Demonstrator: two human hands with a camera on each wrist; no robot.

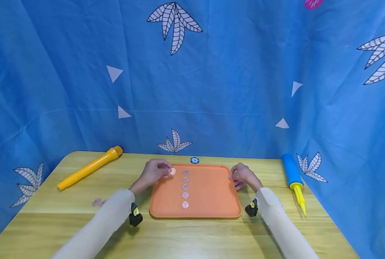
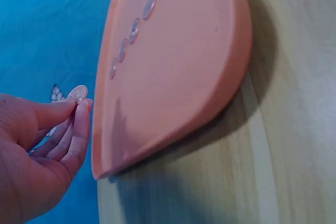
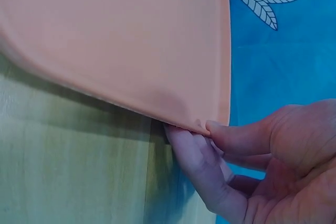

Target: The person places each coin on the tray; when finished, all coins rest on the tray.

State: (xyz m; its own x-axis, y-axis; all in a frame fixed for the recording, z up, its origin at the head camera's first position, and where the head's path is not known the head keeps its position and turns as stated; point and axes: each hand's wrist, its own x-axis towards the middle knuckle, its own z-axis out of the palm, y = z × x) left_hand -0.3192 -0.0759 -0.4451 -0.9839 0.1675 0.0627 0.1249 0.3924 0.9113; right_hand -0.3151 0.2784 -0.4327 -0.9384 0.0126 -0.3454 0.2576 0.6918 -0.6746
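My left hand (image 1: 155, 170) pinches a round coin (image 2: 78, 93) between thumb and fingertips, above the far left corner of an orange tray (image 1: 211, 190). Down the tray's left half runs a column of several coins (image 1: 185, 187), lying flat and apart from one another. At the tray's far right corner, my right hand (image 1: 243, 175) grips the rim, thumb on top and fingers underneath, as the right wrist view shows from close up. Two or more loose coins (image 1: 96, 202) lie on the wooden table to the left, partly hidden by my left sleeve.
A yellow microphone-shaped stick (image 1: 90, 168) lies at the table's back left. On the right lies a blue and yellow hand pump (image 1: 293, 180). A small blue and white disc (image 1: 195, 160) sits behind the tray. Blue patterned cloth (image 1: 231, 79) hangs around the wooden table (image 1: 192, 237).
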